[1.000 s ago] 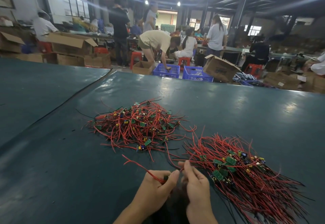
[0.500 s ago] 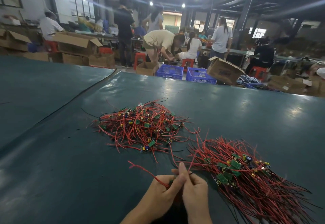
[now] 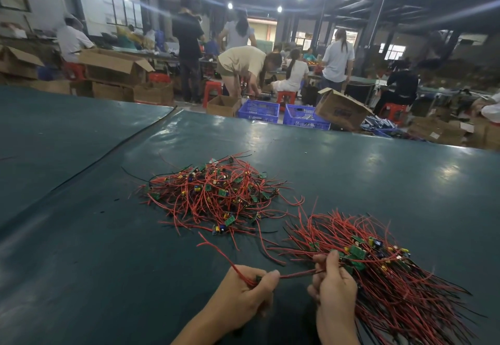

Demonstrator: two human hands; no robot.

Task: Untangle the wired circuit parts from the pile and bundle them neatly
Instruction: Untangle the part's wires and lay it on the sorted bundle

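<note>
- Gripping a red wire [image 3: 296, 274] in left hand [image 3: 243, 293], fingers curled round it.
- Pinching the same wire with right hand [image 3: 334, 288], stretched between both, at edge of bundle [image 3: 392, 285].
- Lying farther back on table [image 3: 81, 236], near bundle: tangled pile [image 3: 213, 196].

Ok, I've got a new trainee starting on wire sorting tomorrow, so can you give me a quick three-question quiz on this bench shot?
1. True or false: a red wire stretches between the left hand and the right hand.
2. Where does the combed-out bundle lie relative to the tangled pile?
A) nearer the person, to its right
B) farther away, to its left
C) stacked on top of it
3. Fill in: the hand beside the combed-out bundle is the ___ one.
Key: 1 true; 2 A; 3 right.
</note>
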